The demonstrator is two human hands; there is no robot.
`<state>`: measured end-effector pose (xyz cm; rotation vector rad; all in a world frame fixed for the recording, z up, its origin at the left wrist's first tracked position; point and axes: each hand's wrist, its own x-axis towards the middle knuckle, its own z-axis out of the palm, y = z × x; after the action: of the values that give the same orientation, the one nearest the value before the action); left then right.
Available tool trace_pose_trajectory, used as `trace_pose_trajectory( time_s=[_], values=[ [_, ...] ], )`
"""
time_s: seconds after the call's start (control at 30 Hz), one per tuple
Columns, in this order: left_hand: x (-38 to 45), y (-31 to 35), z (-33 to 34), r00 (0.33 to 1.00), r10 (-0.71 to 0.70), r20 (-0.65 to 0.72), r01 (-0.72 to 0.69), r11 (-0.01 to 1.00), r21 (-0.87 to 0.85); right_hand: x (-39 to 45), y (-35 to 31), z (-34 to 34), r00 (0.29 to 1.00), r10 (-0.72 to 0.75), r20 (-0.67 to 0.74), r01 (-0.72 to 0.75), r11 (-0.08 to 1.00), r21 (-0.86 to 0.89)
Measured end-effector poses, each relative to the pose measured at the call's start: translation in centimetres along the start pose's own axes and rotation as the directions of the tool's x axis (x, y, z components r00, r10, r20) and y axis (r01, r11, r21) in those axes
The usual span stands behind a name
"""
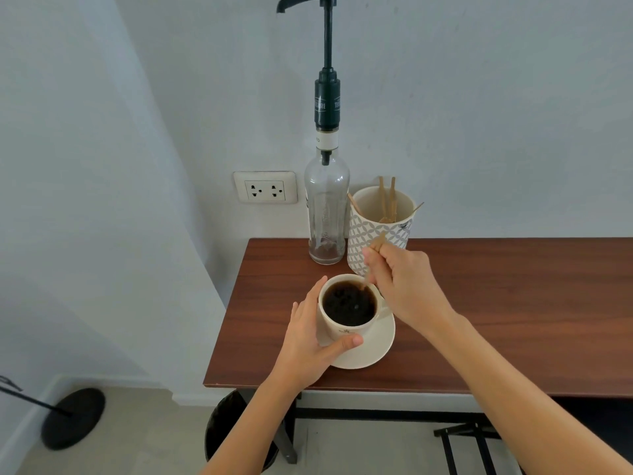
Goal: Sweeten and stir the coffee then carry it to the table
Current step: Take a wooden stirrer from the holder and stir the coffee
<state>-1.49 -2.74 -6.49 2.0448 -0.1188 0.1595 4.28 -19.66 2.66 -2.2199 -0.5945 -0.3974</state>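
Nearest the camera, two bare forearms reach in from the bottom edge toward the desk (479,303). The left hand (308,341) is curled around the near-left side of the coffee cup (342,329), thumb pressed along its front wall — a steadying hold, not a lift. The right hand (404,286) is pinched closed on a wooden stir stick (371,260), which slants down and leftward, its lower end dipped into the black coffee (347,303) at the far-right rim.

The cup stands on a white saucer (373,347), set close to the desk's front-left corner. The stick's long axis leans away from the camera toward the back edge, so it would be drawn up and to the right to clear the rim. For the carry, the left hand is judged the nearer, being already on the cup.

Just behind the right hand a patterned cup of spare stir sticks (376,231) stands, and left of it a clear glass syrup bottle with a tall black pump (327,214) — both near the back-left corner, close enough to be knocked as the stick is withdrawn. A wall socket (265,192) is seen beyond.
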Motion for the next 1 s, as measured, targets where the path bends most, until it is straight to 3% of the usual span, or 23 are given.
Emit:
trace_pose_trajectory(
  time_s=[0.07,0.17,0.23,0.43,0.57,0.63,0.83,1.0],
  values=[
    [0.0,0.0,0.0,1.000,-0.001,-0.003,0.001,1.000,0.001,-0.1,0.4,-0.7,0.999,0.036,0.013,-0.035,0.998,-0.045],
    [-0.1,0.0,0.0,1.000,0.008,-0.001,-0.008,1.000,-0.004,-0.7,-0.6,-0.1,0.984,0.108,0.144,-0.129,0.982,0.140],
    [-0.1,-0.1,-0.1,1.000,0.009,0.002,-0.009,1.000,-0.011,-0.8,-1.2,0.6,0.986,0.076,0.149,-0.106,0.973,0.205],
    [-0.1,0.1,0.0,1.000,-0.001,-0.007,0.001,1.000,0.009,-0.1,0.3,-0.6,0.997,-0.064,0.032,0.066,0.995,-0.069],
    [-0.1,0.2,-0.1,1.000,0.011,-0.001,-0.011,1.000,0.014,-0.8,-0.5,0.2,0.991,0.045,0.127,-0.066,0.984,0.164],
    [-0.2,0.0,-0.1,1.000,0.013,-0.004,-0.013,1.000,0.006,-0.7,-0.7,1.0,0.992,0.019,0.127,-0.046,0.976,0.214],
    [-0.1,0.1,-0.1,1.000,0.003,-0.010,-0.003,1.000,0.025,0.3,0.5,-0.7,0.999,-0.035,0.042,0.038,0.996,-0.082],
    [-0.2,-0.2,-0.1,1.000,0.012,0.000,-0.012,1.000,0.017,-0.5,-1.0,0.7,0.985,0.041,0.169,-0.076,0.976,0.204]
  ],
)
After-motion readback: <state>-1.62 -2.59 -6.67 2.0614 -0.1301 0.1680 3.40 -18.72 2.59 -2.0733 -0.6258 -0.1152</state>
